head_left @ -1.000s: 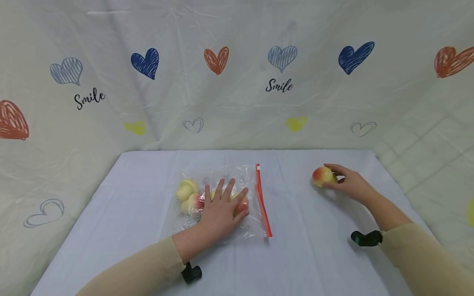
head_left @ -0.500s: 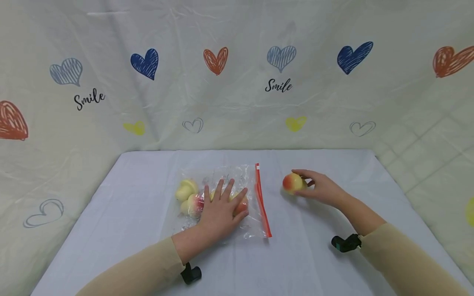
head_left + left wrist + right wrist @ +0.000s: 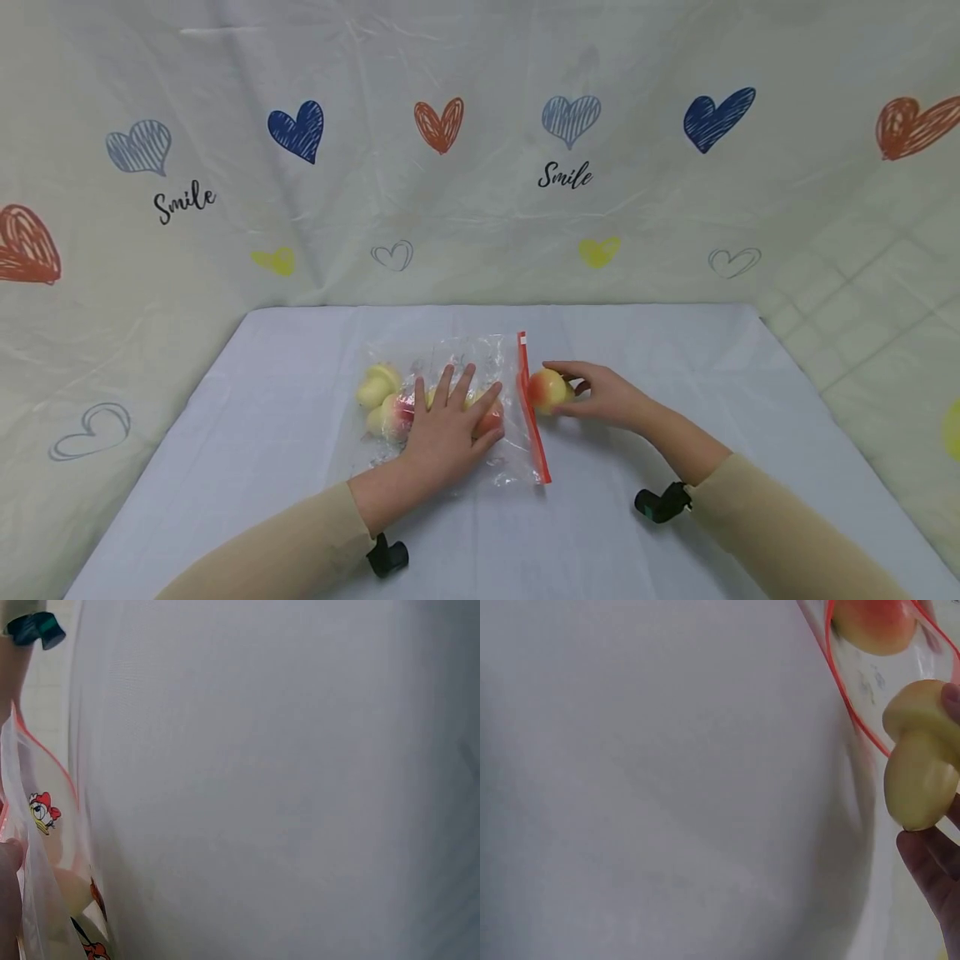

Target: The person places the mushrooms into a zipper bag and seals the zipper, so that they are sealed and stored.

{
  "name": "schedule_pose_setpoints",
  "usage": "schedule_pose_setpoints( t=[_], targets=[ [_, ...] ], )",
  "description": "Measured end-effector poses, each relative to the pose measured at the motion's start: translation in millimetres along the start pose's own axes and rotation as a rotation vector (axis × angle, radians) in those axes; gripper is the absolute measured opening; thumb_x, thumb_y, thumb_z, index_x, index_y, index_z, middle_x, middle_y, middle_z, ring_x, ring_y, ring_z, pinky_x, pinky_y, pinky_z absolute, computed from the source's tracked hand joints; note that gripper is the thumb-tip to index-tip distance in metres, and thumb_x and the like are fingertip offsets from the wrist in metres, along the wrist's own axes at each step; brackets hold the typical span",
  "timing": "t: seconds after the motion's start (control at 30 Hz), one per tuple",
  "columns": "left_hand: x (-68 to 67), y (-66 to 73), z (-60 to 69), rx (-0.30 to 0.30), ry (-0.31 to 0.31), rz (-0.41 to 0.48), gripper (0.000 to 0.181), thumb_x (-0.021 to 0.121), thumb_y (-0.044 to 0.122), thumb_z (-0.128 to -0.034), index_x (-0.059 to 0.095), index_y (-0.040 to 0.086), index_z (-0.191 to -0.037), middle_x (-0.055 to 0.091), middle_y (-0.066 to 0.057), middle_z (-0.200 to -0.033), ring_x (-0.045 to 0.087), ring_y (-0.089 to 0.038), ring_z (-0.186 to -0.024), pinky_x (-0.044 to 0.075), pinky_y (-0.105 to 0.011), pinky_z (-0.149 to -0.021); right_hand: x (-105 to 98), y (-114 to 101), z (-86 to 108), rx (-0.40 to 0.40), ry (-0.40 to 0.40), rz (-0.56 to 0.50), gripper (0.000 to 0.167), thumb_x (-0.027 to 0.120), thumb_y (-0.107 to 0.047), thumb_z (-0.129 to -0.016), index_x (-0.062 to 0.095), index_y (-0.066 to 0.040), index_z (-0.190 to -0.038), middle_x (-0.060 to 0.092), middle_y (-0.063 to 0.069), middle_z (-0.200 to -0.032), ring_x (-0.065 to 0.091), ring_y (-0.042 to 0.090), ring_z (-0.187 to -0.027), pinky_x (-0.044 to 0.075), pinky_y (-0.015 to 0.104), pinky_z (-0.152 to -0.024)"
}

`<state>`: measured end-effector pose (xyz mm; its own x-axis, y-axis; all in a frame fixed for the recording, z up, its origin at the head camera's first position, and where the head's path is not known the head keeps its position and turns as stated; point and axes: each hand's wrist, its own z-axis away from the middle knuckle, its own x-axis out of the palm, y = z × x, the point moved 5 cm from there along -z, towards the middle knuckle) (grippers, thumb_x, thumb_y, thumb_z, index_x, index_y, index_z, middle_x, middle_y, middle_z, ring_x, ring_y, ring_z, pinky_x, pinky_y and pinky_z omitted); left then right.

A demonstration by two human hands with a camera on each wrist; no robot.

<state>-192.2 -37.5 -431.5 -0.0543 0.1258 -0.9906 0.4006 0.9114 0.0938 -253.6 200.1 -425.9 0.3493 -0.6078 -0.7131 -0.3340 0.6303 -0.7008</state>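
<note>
My left hand (image 3: pixel 447 423) lies with fingers spread on a clear zip bag (image 3: pixel 513 454) with a red edge strip. Inside the bag are several yellow-and-red toy mushrooms (image 3: pixel 378 385), partly covered by that hand. My right hand (image 3: pixel 609 397) pinches another toy mushroom (image 3: pixel 548 390) by its stem end, its red-yellow cap pointing left at the bag's red edge. In the right wrist view the held mushroom (image 3: pixel 919 780) shows a pale yellow stem between thumb and fingers, close to the bag's parted red-edged mouth (image 3: pixel 847 705). The left wrist view catches the bag's cartoon bird print (image 3: pixel 43 812).
The white-covered table (image 3: pixel 247 442) ends at a back wall sheet (image 3: pixel 480 208) printed with hearts and "Smile". A dark wrist camera (image 3: pixel 387 557) sits at the left cuff, and another dark camera (image 3: pixel 662 502) at the right cuff.
My right hand has carried the toy mushroom leftward across the table to the bag's red edge. The left hand and the bag have stayed in place.
</note>
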Motion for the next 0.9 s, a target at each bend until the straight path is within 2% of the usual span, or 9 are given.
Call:
schedule_pose_setpoints(
  t=[0.23,0.47,0.63,0.9],
  targets=[
    [0.4,0.7,-0.9,0.000,-0.009,-0.031,0.070,0.043,0.067,-0.0944,0.024,0.041,-0.156,0.012,-0.006,-0.166,0.006,-0.036,-0.151,0.000,-0.070,-0.113,15.0,-2.1,-5.5,0.031,-0.050,0.020,0.076,0.083,-0.042,-0.079,0.054,-0.013,-0.143,0.062,0.003,-0.127,0.056,0.022,-0.112,0.054,0.034,-0.086],
    [1.1,0.3,-1.6,0.000,-0.009,-0.044,0.070,0.043,0.067,-0.0943,0.022,0.043,-0.156,0.012,-0.006,-0.166,0.006,-0.036,-0.151,0.001,-0.070,-0.112,24.4,-9.0,-9.8,0.009,-0.073,0.017,0.070,0.082,-0.038,-0.081,0.057,-0.013,-0.141,0.062,0.003,-0.128,0.058,0.022,-0.112,0.055,0.032,-0.086],
    [1.8,0.0,-1.8,0.005,0.001,-0.047,0.069,0.042,0.067,-0.0946,0.024,0.042,-0.156,0.013,-0.006,-0.166,0.006,-0.036,-0.151,0.001,-0.070,-0.112,23.9,-11.9,-10.6,-0.003,-0.062,-0.018,0.067,0.083,-0.035,-0.081,0.058,-0.012,-0.139,0.061,0.006,-0.132,0.059,0.025,-0.114,0.056,0.036,-0.087],
    [2.2,-0.4,-1.8,0.003,-0.002,-0.057,0.069,0.041,0.068,-0.0949,0.022,0.043,-0.156,0.012,-0.006,-0.166,0.006,-0.036,-0.151,0.003,-0.070,-0.112,17.2,-0.8,-7.9,0.000,-0.057,-0.023,0.068,0.082,-0.042,-0.080,0.060,-0.015,-0.137,0.061,0.004,-0.134,0.057,0.025,-0.117,0.054,0.040,-0.092]
  ],
)
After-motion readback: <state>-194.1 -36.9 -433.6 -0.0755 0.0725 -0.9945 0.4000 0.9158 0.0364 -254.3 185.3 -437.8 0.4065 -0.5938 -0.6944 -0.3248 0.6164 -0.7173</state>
